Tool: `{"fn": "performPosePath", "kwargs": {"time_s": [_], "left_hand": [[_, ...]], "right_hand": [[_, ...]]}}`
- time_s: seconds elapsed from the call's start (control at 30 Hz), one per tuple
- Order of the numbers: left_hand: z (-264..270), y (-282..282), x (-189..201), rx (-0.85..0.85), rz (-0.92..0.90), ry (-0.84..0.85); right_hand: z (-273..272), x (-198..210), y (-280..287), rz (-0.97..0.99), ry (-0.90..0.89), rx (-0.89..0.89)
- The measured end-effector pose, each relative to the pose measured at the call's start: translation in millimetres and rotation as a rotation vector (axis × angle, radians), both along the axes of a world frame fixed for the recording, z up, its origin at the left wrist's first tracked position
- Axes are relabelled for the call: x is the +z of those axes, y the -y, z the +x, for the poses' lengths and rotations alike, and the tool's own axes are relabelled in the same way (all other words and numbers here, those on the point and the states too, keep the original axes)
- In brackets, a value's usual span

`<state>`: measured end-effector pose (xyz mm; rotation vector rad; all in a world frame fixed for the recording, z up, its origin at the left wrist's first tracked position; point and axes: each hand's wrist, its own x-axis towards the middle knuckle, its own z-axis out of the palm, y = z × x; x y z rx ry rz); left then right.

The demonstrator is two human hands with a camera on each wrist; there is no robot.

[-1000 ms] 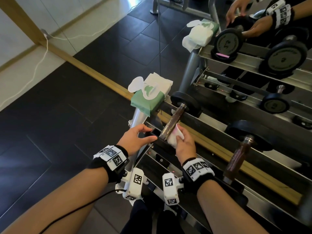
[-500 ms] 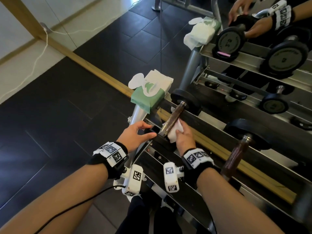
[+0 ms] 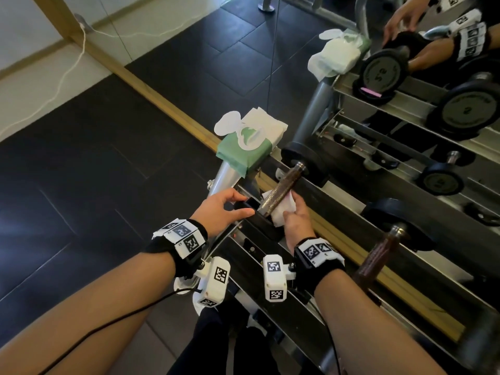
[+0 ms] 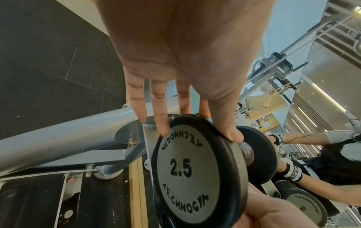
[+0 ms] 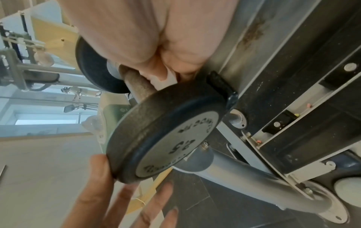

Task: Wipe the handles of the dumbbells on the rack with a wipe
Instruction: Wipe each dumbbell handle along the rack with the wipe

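Step in hand: I am wiping the handle (image 3: 281, 188) of the first dumbbell, the 2.5 one (image 4: 197, 171) at the left end of the rack's top shelf (image 3: 338, 196).
Right hand: my right hand (image 3: 295, 221) has its fingers curled round the wipe (image 3: 282, 212), which it presses against the near end of that handle, right by the near weight plate. I judge the far stretch of the handle not yet covered.
Left hand: my left hand (image 3: 220, 209) is spread, fingers straight, thumb and fingertips resting on the rim of the near plate (image 5: 166, 131); it steadies the dumbbell and grips nothing.
Where the things are: the dumbbell lies in its cradle on the rack, just beside the green pack of wipes (image 3: 247, 142) that sits on the rack's end post. A second dumbbell (image 3: 378, 255) lies further right on the same shelf, its handle untouched by either hand.
Next move, my judgement: slide the wipe along toward the far plate, turning it round the bar so the underside gets covered, with the left hand keeping the plate from rolling; then shift to the second dumbbell.
Against a second ago: the right hand has stayed at the near end of the handle with the wipe bunched much the same; the left hand has kept its place on the plate. My head has leaned in a little closer.
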<state>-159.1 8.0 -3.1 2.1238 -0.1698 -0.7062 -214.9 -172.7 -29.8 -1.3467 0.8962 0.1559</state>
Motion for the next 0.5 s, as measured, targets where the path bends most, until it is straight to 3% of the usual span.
{"fn": "performPosePath", "kwargs": {"time_s": [0.27, 0.5], "left_hand": [[-1, -1, -3, 0.02, -0.008, -0.005], [1, -2, -6, 0.002, -0.006, -0.002]], "right_hand": [[-5, 2, 20, 0.071, -0.013, 0.032], [-2, 7, 2, 0.095, -0.004, 0.048]]}}
